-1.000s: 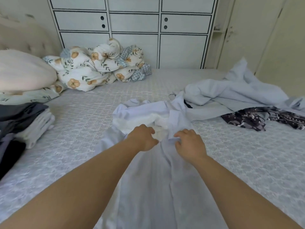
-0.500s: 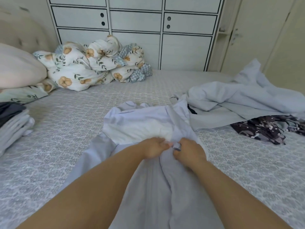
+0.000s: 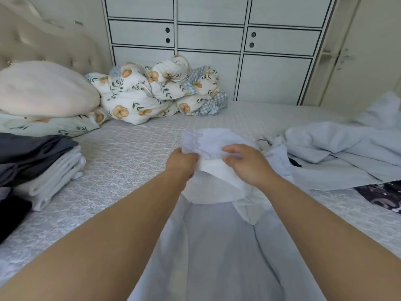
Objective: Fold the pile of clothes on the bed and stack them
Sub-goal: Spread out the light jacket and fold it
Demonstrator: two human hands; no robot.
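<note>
A pale blue garment [image 3: 217, 246] with a white lining lies lengthwise on the bed [image 3: 130, 153] in front of me. Its gathered top end is lifted off the bed. My left hand [image 3: 182, 162] grips that end at its left edge, and my right hand [image 3: 247, 164] holds it from the right with curled fingers. To the right lies an unfolded heap of pale blue clothes [image 3: 338, 155] with a dark patterned garment [image 3: 382, 198] at its near edge. A stack of folded clothes [image 3: 41, 168], grey over white, sits at the left.
A floral duvet [image 3: 152, 94] is bunched at the bed's far side against white cabinets [image 3: 217, 40]. Pillows [image 3: 43, 94] lean on the padded headboard at the left. A dark folded item [image 3: 10, 213] lies at the near left edge.
Both hands have raised the garment's gathered top end off the bed and moved slightly apart. The view has swung left, bringing the folded stack and pillows further into view.
</note>
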